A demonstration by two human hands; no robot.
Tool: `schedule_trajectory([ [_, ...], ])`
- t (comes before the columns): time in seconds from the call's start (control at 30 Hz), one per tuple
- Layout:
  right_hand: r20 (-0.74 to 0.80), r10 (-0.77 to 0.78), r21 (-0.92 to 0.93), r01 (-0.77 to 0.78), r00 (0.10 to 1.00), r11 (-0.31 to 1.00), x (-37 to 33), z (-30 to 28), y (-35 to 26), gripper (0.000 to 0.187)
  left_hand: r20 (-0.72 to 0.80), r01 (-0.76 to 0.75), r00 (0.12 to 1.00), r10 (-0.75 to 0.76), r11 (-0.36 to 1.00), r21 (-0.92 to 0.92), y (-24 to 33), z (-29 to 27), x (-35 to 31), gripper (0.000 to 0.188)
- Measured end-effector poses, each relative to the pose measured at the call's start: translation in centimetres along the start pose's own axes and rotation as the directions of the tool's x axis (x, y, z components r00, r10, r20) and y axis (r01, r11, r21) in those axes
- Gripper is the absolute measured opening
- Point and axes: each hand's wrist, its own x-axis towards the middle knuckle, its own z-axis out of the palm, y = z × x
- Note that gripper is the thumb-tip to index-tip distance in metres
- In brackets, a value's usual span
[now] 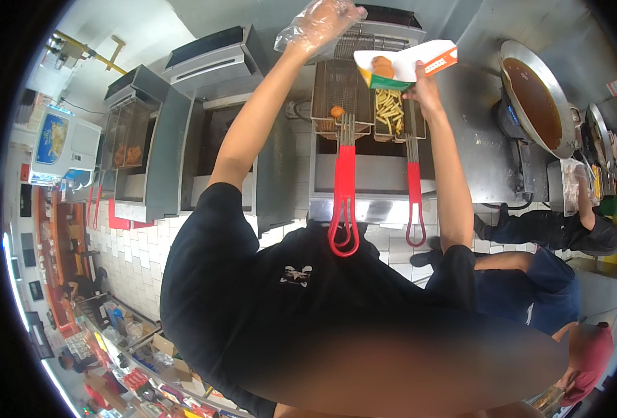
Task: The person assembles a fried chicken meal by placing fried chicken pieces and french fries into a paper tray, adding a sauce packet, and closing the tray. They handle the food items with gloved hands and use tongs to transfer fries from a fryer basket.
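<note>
My right hand (425, 89) grips a paper food box (423, 59), white inside with green and orange outside. A browned, breaded piece (382, 67) lies at the box's left end. Higher and to the left, my left hand (322, 26) wears a loose clear plastic glove; the frame's top edge cuts off part of its fingers. Below the hands, a fry basket (329, 80) holds one small fried piece (337, 111). French fries (390, 115) lie in the narrower basket beside it, partly under the box. Red handles (345, 177) of the baskets point toward me.
On the right, a wide pan of brown oil (533, 97) sits on a burner. Further fryers (218, 63) stand left, one with a basket of fried pieces (127, 155). Co-workers stand close at my right, one in a black shirt (580, 233). White tiles (134, 258) cover the floor.
</note>
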Motion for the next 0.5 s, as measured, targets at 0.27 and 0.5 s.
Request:
schedule_trajectory([
  [0.27, -0.089, -0.025, 0.013, 0.027, 0.996, 1.000, -2.3, -3.8, -0.2, 0.058, 0.854, -0.312, 0.507, -0.117, 0.899, 0.308, -5.6, 11.4, -6.8, 0.039],
  [0.5, -0.122, -0.151, -0.043, 0.147, 0.981, 0.988, -2.8, -3.5, 0.1, 0.066, 0.985, -0.571, 0.132, -0.111, 0.804, 0.168, -8.4, 19.1, -10.4, 0.038],
])
